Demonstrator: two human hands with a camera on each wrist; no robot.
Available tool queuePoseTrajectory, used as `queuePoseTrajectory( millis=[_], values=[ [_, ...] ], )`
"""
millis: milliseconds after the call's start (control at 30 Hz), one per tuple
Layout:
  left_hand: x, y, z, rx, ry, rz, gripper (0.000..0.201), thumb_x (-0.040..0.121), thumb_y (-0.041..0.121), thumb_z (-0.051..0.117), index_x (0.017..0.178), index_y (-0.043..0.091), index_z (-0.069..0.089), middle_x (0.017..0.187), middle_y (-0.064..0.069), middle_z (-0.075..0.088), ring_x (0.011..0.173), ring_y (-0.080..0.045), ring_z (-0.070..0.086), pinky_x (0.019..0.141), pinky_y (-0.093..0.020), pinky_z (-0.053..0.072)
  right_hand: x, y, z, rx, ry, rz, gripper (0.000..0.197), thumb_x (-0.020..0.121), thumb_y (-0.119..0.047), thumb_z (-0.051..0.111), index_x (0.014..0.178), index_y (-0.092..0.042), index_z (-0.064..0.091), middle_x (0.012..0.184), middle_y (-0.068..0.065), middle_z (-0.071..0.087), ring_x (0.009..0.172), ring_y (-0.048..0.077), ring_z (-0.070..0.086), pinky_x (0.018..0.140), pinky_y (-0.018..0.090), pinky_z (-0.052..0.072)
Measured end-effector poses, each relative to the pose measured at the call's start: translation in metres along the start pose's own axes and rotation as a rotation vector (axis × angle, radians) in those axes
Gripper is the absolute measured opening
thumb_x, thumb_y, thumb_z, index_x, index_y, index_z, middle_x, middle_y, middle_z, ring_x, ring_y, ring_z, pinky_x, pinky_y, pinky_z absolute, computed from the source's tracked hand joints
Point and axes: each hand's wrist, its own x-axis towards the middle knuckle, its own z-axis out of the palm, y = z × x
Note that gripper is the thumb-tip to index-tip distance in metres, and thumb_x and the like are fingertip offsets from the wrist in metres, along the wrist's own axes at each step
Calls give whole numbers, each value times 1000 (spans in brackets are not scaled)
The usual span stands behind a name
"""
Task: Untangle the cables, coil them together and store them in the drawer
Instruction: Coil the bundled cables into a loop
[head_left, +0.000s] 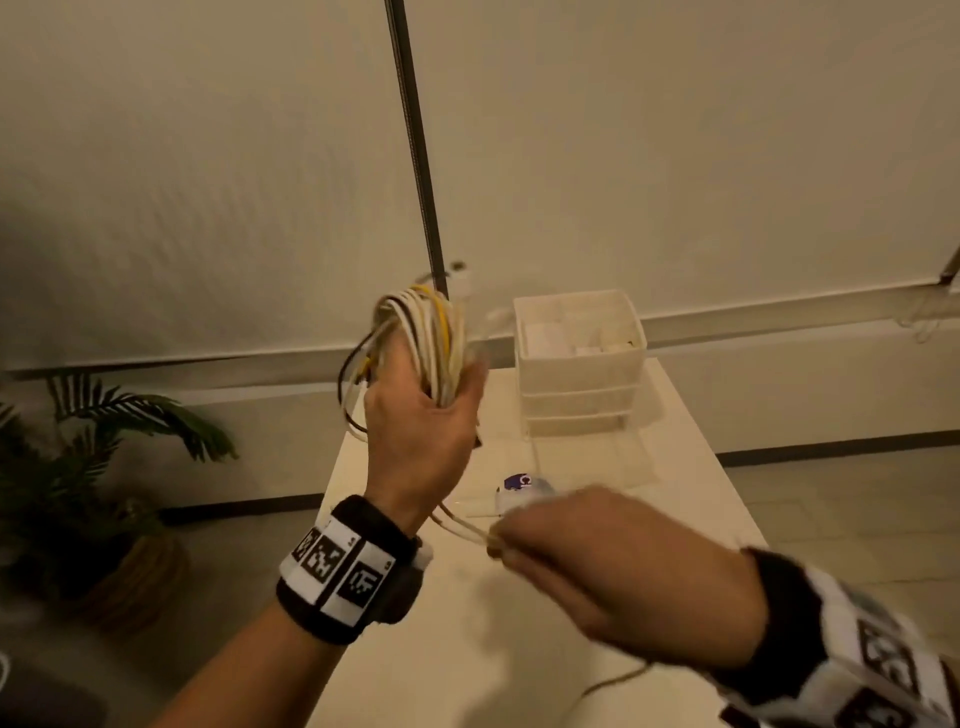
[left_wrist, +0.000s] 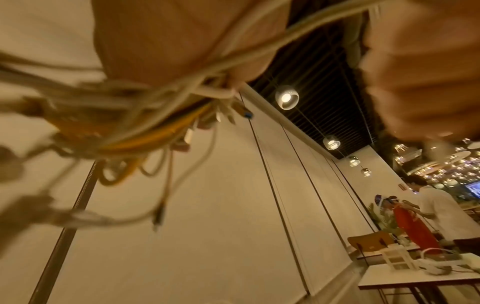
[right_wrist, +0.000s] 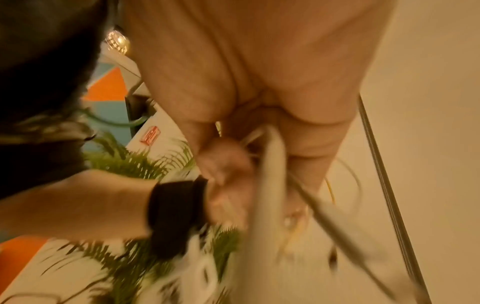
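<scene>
A: Clamped in the left hand (head_left: 423, 431): coil of cables (head_left: 426, 338), white, yellow & dark strands, fingers curled round it, held up above the table (head_left: 691, 499).

B: Right hand (head_left: 597, 566)?

A: Loose cable ends (head_left: 462, 527) are pinched there, just below & right of the left-hand grip; strands run between both hands.

B: Drawer unit (head_left: 579, 364)?

A: Seen beyond the coil, to its right, on the table; apart from both hands. Blurred white-purple item (head_left: 519, 488) lies just past the right hand.
</scene>
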Motion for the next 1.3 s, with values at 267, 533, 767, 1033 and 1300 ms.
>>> queuePoseTrajectory(
  millis=[267, 533, 767, 1033, 1300],
  values=[
    [-21, 0, -5, -585, -649, -573, 90, 67, 88, 42, 107, 13, 71, 106, -22, 71, 103, -39, 66, 96, -54, 50, 63, 53, -67, -184, 153, 12, 26, 89, -53, 51, 83, -27, 53, 72, -8, 59, 67, 15, 55, 62, 31, 45],
    [-15, -9, -18, -812, -921, -635, 18, 87, 19, 65, 77, 7, 57, 59, -7, 46, 53, -22, 47, 59, -33, 46, 53, 86, -61, 477, -96, 229, 15, 87, -32, 66, 86, -17, 66, 54, -8, 50, 47, 16, 43, 45, 25, 41],
    [13, -38, -55, -941, -899, -794, 23, 82, 20, 76, 82, 3, 61, 55, -3, 45, 52, -17, 53, 73, -43, 56, 9, 130, -41, 367, -76, 308, 16, 98, -24, 50, 93, -20, 64, 56, 4, 56, 52, 23, 58, 59, 28, 48],
    [20, -27, -49, -936, -751, -730, 31, 82, 19, 74, 96, 1, 53, 56, -3, 46, 53, -17, 54, 68, -41, 56, 4, 116, 16, 583, 98, 444, 35, 93, -50, 46, 126, -37, 45, 113, -10, 56, 99, 13, 61, 84, 38, 55],
    [21, -20, -40, -131, -835, -382, 31, 73, 24, 72, 96, 4, 67, 73, -12, 69, 65, -24, 65, 64, -35, 54, 24, 62, -57, 234, 506, 21, 82, 75, -48, 69, 142, -19, 32, 136, -3, 49, 127, 10, 46, 105, 29, 38]
  ],
)
